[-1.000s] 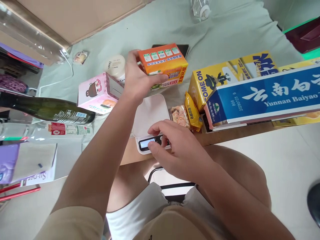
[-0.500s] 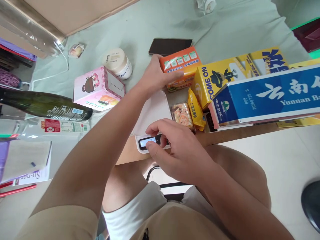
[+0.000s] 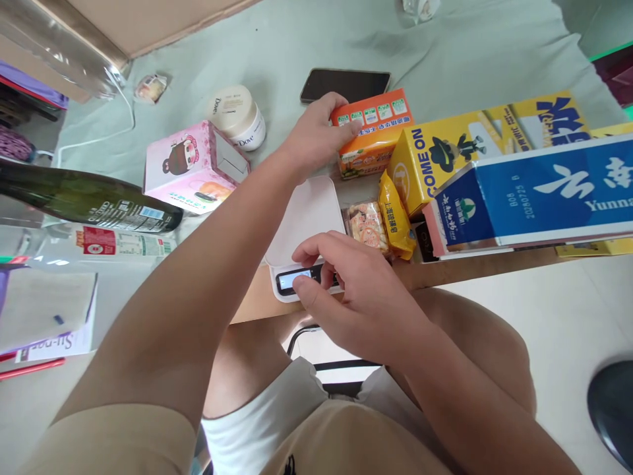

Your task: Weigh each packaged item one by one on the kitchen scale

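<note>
My left hand (image 3: pixel 319 137) grips the left end of an orange soap box (image 3: pixel 376 128), its thumb on the near side and its other fingers partly hidden at the far side. In front of it lies a white kitchen scale (image 3: pixel 304 221) with a lit display. My right hand (image 3: pixel 353 290) is over the scale's display strip, thumb and fingers apart, holding nothing; its fingertips hide part of the buttons, and whether they touch cannot be told. A wrapped biscuit (image 3: pixel 366 225) and a yellow soap packet (image 3: pixel 395 221) lie right of the scale.
Yellow (image 3: pixel 445 155) and blue (image 3: pixel 539 198) boxes crowd the right side. A phone (image 3: pixel 346 86) lies behind the soap box. To the left are a pink box (image 3: pixel 180 158), a Dove jar (image 3: pixel 242 119), a green bottle (image 3: pixel 93 198) and a small wrapped snack (image 3: pixel 151 88).
The view has shifted slightly, so the tabletop things appear a little further right. My left hand stays on the orange soap box; my right hand stays over the scale's display strip.
</note>
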The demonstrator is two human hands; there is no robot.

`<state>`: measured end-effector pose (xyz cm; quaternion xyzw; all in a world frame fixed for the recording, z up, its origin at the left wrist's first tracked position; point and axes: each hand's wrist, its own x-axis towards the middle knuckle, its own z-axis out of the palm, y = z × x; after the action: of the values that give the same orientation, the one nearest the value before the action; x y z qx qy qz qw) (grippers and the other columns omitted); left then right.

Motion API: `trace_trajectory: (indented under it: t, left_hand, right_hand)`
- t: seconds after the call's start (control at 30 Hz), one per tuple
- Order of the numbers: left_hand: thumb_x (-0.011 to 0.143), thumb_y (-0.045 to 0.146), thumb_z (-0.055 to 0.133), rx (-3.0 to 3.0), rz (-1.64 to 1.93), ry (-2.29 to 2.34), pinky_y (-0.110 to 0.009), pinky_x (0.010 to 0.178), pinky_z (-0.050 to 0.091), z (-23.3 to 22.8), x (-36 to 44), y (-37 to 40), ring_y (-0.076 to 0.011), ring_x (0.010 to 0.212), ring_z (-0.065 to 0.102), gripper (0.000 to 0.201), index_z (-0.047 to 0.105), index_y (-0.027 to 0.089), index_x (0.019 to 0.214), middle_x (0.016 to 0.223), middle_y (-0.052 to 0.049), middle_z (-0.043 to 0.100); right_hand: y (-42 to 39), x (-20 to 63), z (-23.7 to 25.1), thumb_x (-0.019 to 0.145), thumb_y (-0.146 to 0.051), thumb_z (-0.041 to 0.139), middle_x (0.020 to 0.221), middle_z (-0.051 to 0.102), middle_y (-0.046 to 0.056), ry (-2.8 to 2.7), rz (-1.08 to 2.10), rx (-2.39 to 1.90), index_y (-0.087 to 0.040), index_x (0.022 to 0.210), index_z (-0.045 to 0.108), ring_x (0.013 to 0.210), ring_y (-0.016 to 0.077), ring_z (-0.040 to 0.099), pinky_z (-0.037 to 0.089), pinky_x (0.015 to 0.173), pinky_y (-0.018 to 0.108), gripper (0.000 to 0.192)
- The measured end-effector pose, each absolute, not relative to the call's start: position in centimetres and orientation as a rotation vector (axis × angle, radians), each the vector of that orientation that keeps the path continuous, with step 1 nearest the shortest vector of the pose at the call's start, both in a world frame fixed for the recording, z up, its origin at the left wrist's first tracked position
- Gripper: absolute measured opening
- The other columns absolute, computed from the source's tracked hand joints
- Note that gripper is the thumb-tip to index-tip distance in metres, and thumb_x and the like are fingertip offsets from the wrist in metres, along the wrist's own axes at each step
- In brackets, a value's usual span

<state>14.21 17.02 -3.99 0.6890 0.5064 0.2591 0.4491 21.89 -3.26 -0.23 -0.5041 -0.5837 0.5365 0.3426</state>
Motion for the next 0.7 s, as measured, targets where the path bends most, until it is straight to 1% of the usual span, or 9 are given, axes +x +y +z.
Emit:
trace_trajectory:
  t: [0.2,0.27,0.33,0.4,0.43,0.5,0.53,0.63,0.7]
  left_hand:
    - [0.094,0.014,0.068,1.779,0.642,1.306,-0.040,0.100,0.056,-3.7,15.2,16.9,-0.0196,0.103,0.067,0.011,0.061,0.021,0.098,0.110,-0.003,0.071]
    - [0.093,0.013,0.068,1.799,0.675,1.316,-0.041,0.111,0.052,-3.5,14.9,16.4,-0.0202,0.113,0.066,0.015,0.062,0.020,0.104,0.120,-0.005,0.071]
    - [0.093,0.011,0.067,1.824,0.760,1.312,-0.039,0.122,0.044,-2.9,14.0,15.1,-0.0196,0.127,0.061,0.022,0.061,0.019,0.112,0.133,-0.006,0.068]
    - [0.094,0.010,0.064,1.836,0.875,1.305,-0.037,0.121,0.044,-2.1,12.3,12.8,-0.0181,0.129,0.061,0.022,0.062,0.020,0.113,0.133,-0.005,0.068]
    - [0.094,0.012,0.064,1.827,0.918,1.302,-0.038,0.112,0.050,-1.5,11.2,11.4,-0.0184,0.121,0.065,0.020,0.064,0.023,0.111,0.125,-0.004,0.070]
    - [0.097,0.022,0.062,1.758,1.056,1.260,-0.038,0.087,0.056,-0.6,8.9,8.2,-0.0186,0.090,0.069,0.009,0.069,0.027,0.094,0.094,-0.002,0.072]
    - [0.098,0.028,0.062,1.696,1.136,1.243,-0.039,0.078,0.055,-0.2,7.6,6.7,-0.0184,0.076,0.066,0.014,0.069,0.028,0.085,0.080,-0.001,0.069]
    - [0.098,0.035,0.060,1.539,1.336,1.341,-0.040,0.068,0.051,0.2,4.2,3.6,-0.0184,0.063,0.060,0.027,0.072,0.031,0.074,0.069,-0.001,0.063]
    - [0.097,0.031,0.056,1.457,1.473,1.414,-0.040,0.066,0.048,-0.3,2.1,3.1,-0.0179,0.061,0.057,0.030,0.072,0.030,0.071,0.068,-0.002,0.060]
  right_hand:
    - [-3.0,21.8,-0.3,0.091,-0.037,0.055,0.107,0.069,0.000,-1.530,1.389,-1.323,-0.021,0.103,0.066,0.075,0.0095,0.053,0.041,0.073,0.029,0.022]
    - [-2.9,21.9,-0.3,0.092,-0.037,0.055,0.106,0.069,0.000,-1.529,1.371,-1.326,-0.021,0.102,0.065,0.074,0.0094,0.053,0.041,0.072,0.028,0.022]
    - [-2.8,21.9,-0.3,0.092,-0.037,0.055,0.105,0.070,0.000,-1.523,1.350,-1.326,-0.021,0.102,0.066,0.073,0.0092,0.052,0.041,0.072,0.028,0.022]
    - [-2.7,21.9,-0.4,0.092,-0.037,0.055,0.105,0.070,0.001,-1.518,1.342,-1.329,-0.021,0.102,0.066,0.072,0.0090,0.052,0.041,0.071,0.028,0.022]
    - [-2.6,21.9,-0.4,0.091,-0.036,0.055,0.106,0.070,0.001,-1.519,1.342,-1.335,-0.021,0.102,0.066,0.072,0.0089,0.052,0.041,0.070,0.028,0.022]
    - [-2.5,21.6,-0.6,0.091,-0.036,0.056,0.105,0.071,0.001,-1.526,1.336,-1.360,-0.021,0.103,0.067,0.071,0.0087,0.052,0.041,0.070,0.027,0.022]
    - [-2.4,21.4,-0.8,0.091,-0.036,0.057,0.103,0.071,0.001,-1.532,1.331,-1.373,-0.021,0.103,0.067,0.070,0.0086,0.051,0.041,0.069,0.027,0.022]
    - [-2.1,20.3,-1.1,0.090,-0.036,0.056,0.100,0.070,0.000,-1.549,1.340,-1.397,-0.021,0.104,0.068,0.066,0.0077,0.050,0.041,0.065,0.026,0.023]
    - [-1.8,19.4,-1.2,0.090,-0.035,0.057,0.098,0.070,0.000,-1.556,1.343,-1.409,-0.021,0.103,0.068,0.066,0.0074,0.052,0.041,0.064,0.026,0.022]
